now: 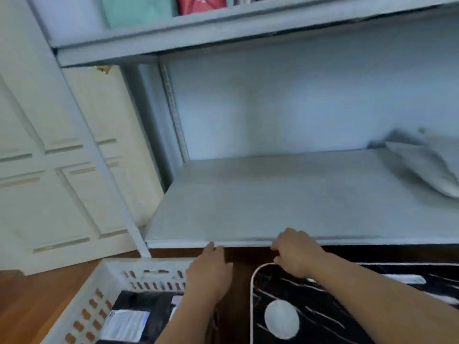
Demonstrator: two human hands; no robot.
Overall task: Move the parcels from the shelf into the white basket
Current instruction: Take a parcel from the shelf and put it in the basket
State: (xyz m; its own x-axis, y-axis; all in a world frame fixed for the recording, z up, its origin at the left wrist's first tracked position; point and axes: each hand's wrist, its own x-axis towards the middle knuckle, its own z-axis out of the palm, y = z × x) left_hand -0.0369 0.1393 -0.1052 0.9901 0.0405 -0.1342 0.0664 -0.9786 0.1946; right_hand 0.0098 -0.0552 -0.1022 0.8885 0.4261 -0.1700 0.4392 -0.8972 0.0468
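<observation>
Lower shelf (273, 199): its board lay bare across the left and middle, open to reach from the front edge.
Right end of shelf: a grey parcel (427, 167) lay there against the back wall, filling that corner.
Overhead: the upper shelf board (198, 43) capped the opening, with tall clearance beneath it.
Left side: a slim upright post (177, 115) bounded the opening.
Front edge: the left hand (208, 271) and right hand (295, 252) sat at the lip, side by side with a gap between.
White basket (111, 274): open-topped at lower left, dark parcels (139, 316) already covering part of its floor.
</observation>
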